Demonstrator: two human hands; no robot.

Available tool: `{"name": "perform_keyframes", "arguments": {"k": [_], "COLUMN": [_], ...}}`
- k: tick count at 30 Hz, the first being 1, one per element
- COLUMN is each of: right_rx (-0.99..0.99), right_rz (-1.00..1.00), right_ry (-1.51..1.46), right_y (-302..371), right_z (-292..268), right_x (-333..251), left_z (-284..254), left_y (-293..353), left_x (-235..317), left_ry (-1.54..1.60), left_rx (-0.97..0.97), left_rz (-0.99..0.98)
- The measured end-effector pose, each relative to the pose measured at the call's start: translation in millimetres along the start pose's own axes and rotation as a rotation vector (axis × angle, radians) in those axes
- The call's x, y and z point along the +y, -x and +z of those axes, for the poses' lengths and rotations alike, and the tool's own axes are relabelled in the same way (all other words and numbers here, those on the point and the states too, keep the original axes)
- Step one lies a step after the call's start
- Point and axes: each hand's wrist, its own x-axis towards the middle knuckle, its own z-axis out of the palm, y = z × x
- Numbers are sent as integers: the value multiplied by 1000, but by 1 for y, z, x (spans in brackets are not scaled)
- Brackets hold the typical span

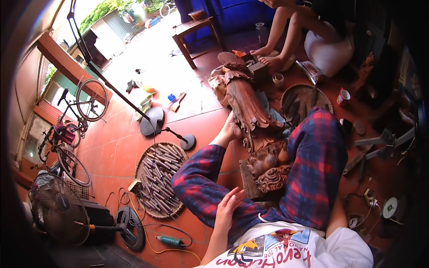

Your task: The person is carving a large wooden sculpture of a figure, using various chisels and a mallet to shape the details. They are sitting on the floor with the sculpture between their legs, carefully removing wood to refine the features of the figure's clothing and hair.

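While seated, holds the left hand (229,202) nearly flat and open above the left thigh (196,190), gripping nothing, near a carved wooden block (269,169) between the legs (319,172). Cannot tell the state of the right hand, hidden from view. Past the block, note a draped wooden carving (245,102); further left, a round basket (163,217) of handled tools (158,181).

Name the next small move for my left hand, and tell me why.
Probably lower the left hand onto the carved wooden block to steady it: the hand looks empty, its fingers are extended, and the block lies just ahead, between the plaid trouser legs. The right hand is out of sight.
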Motion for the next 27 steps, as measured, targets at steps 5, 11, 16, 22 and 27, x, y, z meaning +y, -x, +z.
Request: {"name": "perform_keyframes", "arguments": {"k": [5, 11, 16, 22, 27], "right_rx": [-14, -29, -51, -46, -48], "right_rz": [-21, -38, -50, -55, -61], "right_ry": [-9, -4, 6, 32, 48], "right_y": [-2, -3, -3, -7, -12], "right_z": [1, 1, 6, -4, 2], "right_x": [1, -2, -1, -2, -7], "left_z": [-10, -28, -44, -55, -95], "left_y": [26, 57, 62, 60, 37], "left_x": [33, 38, 41, 95, 146], "left_ry": [3, 9, 104, 54, -1], "left_rx": [213, 422, 558, 602, 671], "left_rz": [239, 400, 419, 710, 927]}}
